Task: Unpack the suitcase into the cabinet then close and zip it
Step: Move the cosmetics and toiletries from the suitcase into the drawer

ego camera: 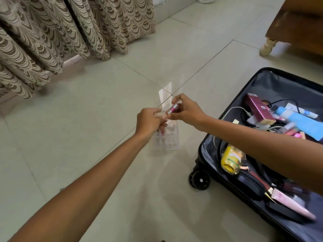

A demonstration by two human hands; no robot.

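Out over the pale tiled floor (87, 119), the person's right hand (187, 111) pinches a slim pink-and-clear cosmetic tube (173, 108) between fingertips and thumb, tilted above a small clear plastic compartment organiser (166, 138) standing on the tiles. The left hand (150, 122) has its fingers curled at the organiser's top edge and looks to be steadying it, though the blur keeps me from seeing just what it grips. To the right lies the open black wheeled suitcase (262, 81), well stocked: a yellow bottle (230, 159) near its wheel, a magenta box (258, 109), a light blue pouch (300, 123), white cables and pink tubes. So the unpacking looks far from done, and no cabinet is plainly in view. My worry is the organiser: it looks light and is hard to see, so a tube pushed in at that slant could catch a divider and tip it, spilling the small things already inside across the floor.
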